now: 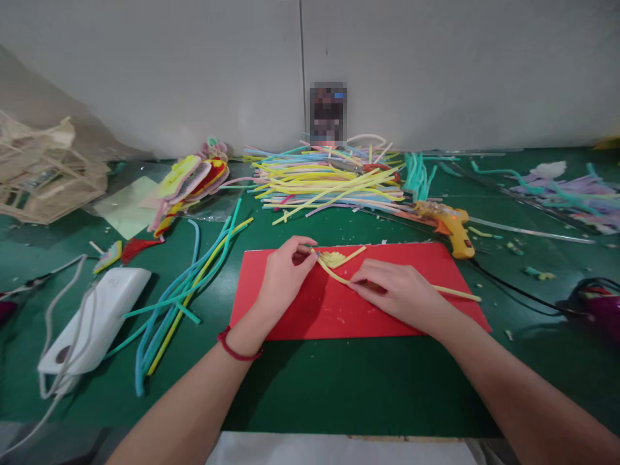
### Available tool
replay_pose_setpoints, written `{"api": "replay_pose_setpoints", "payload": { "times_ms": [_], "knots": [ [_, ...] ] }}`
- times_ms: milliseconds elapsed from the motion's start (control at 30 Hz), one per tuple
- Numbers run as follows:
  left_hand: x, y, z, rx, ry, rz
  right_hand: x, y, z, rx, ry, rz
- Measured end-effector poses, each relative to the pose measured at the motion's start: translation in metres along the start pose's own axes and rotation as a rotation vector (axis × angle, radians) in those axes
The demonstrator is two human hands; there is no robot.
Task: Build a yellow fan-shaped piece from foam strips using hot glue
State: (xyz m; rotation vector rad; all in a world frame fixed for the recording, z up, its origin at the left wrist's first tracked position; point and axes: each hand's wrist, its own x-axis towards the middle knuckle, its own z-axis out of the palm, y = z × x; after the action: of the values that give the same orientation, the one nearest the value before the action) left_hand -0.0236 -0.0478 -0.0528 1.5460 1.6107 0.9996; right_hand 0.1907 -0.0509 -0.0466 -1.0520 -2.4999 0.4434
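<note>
Over a red board [300, 316], both hands work on a long yellow pipe cleaner [334, 275]. My left hand [289, 268] pinches one end of it between thumb and forefinger. Farther along, the fingers of my right hand [394, 287] are closed on the same strip, whose tail comes out to the right beyond the hand. Between the hands lies a small yellow piece of folded pipe cleaner [333, 259], touching or close to the held end; a short straight part of it points up to the right. A red cord bracelet circles my left wrist.
A heap of coloured pipe cleaners [329, 184] lies behind the board. At right is a yellow glue gun [455, 231] with its cord. To the left are loose blue, green and yellow strips [194, 284], a white power bank-like box [104, 323] and flower-shaped crafts [188, 177].
</note>
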Motion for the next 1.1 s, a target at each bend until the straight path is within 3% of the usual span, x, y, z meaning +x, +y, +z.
{"api": "replay_pose_setpoints", "payload": {
  "times_ms": [367, 633, 700, 800, 967, 1100],
  "knots": [
    [-0.002, 0.005, -0.005, 0.203, -0.010, -0.058, 0.001, 0.012, 0.003, -0.039, 0.035, 0.038],
    [-0.002, 0.003, -0.006, 0.332, -0.007, -0.004, 0.001, 0.015, 0.006, -0.045, 0.005, 0.059],
    [-0.004, 0.005, -0.005, 0.460, 0.044, 0.069, 0.001, 0.016, 0.006, -0.046, -0.003, 0.058],
    [-0.012, 0.011, 0.000, 0.676, 0.068, 0.285, 0.001, 0.016, 0.006, -0.046, -0.012, 0.062],
    [-0.032, 0.016, 0.018, 0.806, -0.087, 0.651, 0.002, 0.013, 0.005, -0.089, -0.049, 0.054],
    [-0.044, 0.016, 0.029, 0.917, -0.196, 0.710, 0.002, 0.010, 0.004, -0.128, -0.065, 0.043]
  ]
}}
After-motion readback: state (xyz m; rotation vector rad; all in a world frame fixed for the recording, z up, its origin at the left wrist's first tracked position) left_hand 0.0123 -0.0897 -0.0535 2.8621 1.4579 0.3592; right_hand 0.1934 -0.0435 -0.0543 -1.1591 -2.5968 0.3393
